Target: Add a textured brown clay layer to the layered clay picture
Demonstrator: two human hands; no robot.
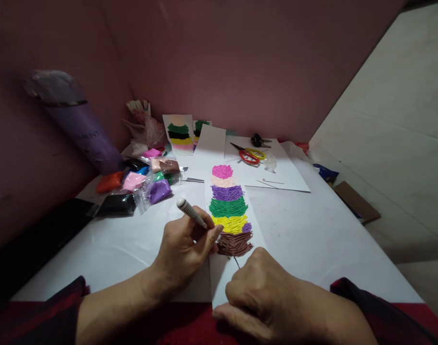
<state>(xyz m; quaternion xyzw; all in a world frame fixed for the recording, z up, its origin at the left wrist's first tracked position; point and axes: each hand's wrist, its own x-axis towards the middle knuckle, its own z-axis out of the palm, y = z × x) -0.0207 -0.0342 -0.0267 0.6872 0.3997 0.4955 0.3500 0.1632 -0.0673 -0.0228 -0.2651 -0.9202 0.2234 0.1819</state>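
Observation:
My left hand [190, 244] is closed round a white patterned pen [191, 212], its fingers at the left edge of the brown band. Below the brown band, my right hand [257, 292] rests curled on the lower part of a white paper strip [221, 278], its thumb at the strip's bottom edge; whether it pinches anything is hidden. Textured bands run down the strip: pink [222, 171], pale peach, purple [227, 193], green [228, 207], yellow [229, 224] and brown [236, 244]. A small purple patch sits at the yellow band's right end. A dark line shows just under the brown band.
Packets of coloured clay [160, 191] lie at the left, near a leaning purple bottle [84, 129]. Red and yellow scissors [249, 157], keys [257, 140] and thin sticks [271, 182] lie on a white board [291, 170]. Banded cards [179, 134] stand at the back.

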